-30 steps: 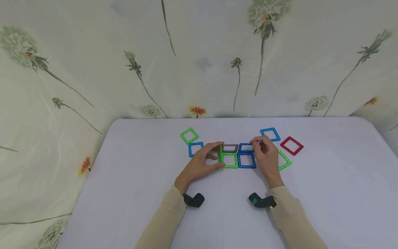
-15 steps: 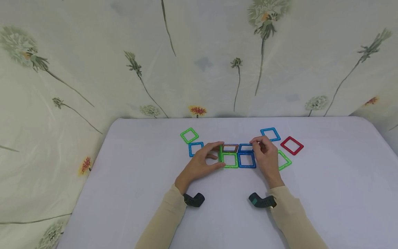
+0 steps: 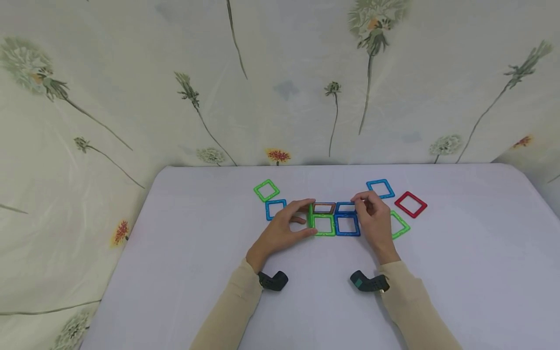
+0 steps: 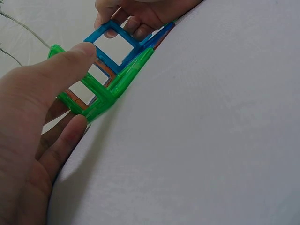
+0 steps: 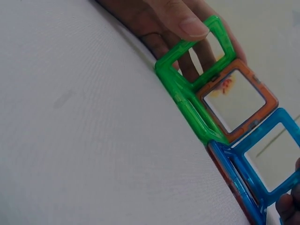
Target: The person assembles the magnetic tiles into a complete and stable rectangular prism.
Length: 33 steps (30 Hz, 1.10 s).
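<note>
In the head view, a flat green magnetic tile [image 3: 324, 234] and a flat dark blue one [image 3: 347, 234] lie side by side on the table. A red edge [image 5: 229, 182] shows beneath the blue one in the right wrist view. Behind them stand an orange tile [image 5: 260, 87] and a lighter blue tile [image 5: 258, 130]. Another green tile [image 5: 174, 54] stands at the left end, gripped by my left hand [image 3: 280, 231] between thumb and fingers. My right hand [image 3: 375, 218] pinches the standing blue tile at its upper right corner.
Left of the build lie a loose green tile [image 3: 259, 195] and a blue tile [image 3: 267, 211]. To the right are a blue tile [image 3: 380, 181], a red tile [image 3: 420, 211] and a green tile [image 3: 401, 231] partly behind my hand. A flowered cloth [image 3: 306, 107] hangs behind the table.
</note>
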Tool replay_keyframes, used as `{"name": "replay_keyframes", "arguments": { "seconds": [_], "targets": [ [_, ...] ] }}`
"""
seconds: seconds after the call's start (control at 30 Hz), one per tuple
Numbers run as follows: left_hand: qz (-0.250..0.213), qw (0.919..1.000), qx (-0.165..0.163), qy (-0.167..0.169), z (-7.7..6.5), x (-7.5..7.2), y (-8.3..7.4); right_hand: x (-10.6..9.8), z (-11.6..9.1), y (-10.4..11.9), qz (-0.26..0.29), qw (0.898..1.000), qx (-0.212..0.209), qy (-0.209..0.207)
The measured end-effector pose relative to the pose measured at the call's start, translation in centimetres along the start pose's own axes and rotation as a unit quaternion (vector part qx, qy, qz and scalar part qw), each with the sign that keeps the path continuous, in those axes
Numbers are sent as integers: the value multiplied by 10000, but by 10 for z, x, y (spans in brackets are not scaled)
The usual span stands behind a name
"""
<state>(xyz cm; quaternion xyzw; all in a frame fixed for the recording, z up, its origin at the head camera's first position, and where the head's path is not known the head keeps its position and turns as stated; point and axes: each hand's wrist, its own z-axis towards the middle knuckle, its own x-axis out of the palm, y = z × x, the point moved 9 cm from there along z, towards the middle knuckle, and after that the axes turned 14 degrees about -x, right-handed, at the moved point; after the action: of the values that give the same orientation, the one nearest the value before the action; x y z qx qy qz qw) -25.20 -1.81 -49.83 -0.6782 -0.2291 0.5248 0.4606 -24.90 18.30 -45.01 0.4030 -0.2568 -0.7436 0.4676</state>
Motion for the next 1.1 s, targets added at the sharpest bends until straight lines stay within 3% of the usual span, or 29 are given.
{"name": "replay_keyframes", "arguments": {
  "seconds": [0.93,1.1],
  "targets": [
    [-26,9999,161,-40,0,-1,-2,3,0,0,17,9999,18,128],
    [-34,9999,152,-49,-1,-1,-2,5,-1,-11,-36,9999,13,129]
  ]
}}
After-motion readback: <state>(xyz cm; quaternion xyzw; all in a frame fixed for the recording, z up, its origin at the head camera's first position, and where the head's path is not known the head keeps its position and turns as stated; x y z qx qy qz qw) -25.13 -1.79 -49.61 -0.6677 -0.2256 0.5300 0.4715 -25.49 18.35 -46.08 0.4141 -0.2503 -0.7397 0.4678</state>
